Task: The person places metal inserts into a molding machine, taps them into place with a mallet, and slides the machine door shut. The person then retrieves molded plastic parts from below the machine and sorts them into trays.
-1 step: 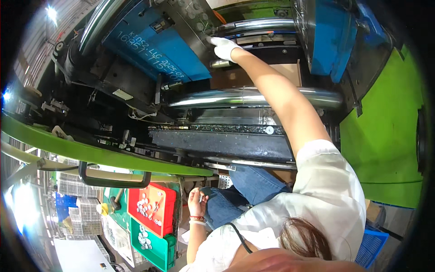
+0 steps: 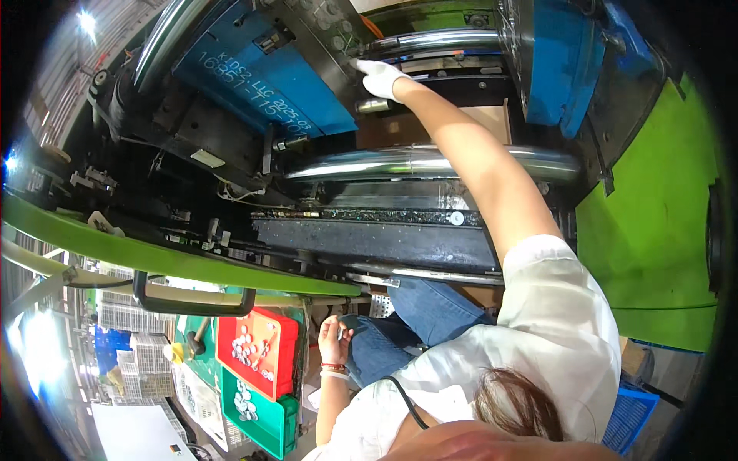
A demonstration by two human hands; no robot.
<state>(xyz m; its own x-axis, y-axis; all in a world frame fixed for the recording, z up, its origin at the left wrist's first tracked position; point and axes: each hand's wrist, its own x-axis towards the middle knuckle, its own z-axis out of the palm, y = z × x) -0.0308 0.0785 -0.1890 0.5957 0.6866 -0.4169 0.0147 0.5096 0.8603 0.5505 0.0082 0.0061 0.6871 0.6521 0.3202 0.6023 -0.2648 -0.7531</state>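
While the right hand (image 2: 380,77), in a white glove, reaches deep into the open machine, its fingertips touch the dark mould plate (image 2: 323,34) beside the blue block (image 2: 261,88). The grip there cannot be told: the fingers point at the plate, and the glove hides whether anything small is pinched between them. The forearm passes over the lower chrome bar (image 2: 361,164) and below the upper bar (image 2: 438,38).

The left hand (image 2: 334,342) is bare and rests against the jeans (image 2: 415,307), fingers loosely spread and holding nothing. Just to its left a red tray (image 2: 284,361) holds small pale parts, with a green tray (image 2: 269,426) next to it, both below the green guard (image 2: 154,257) and its black handle (image 2: 192,303).

To do this reach well, it seems best to keep the arm clear of both bars, to work with the fingertips only at the plate face, and to draw the hand straight back along the same path. The seated body should stay steady, so that the sleeve does not catch on the machine edge.

Against the earlier frame nothing visibly differs: both hands, the trays and the mould parts lie in the same places.
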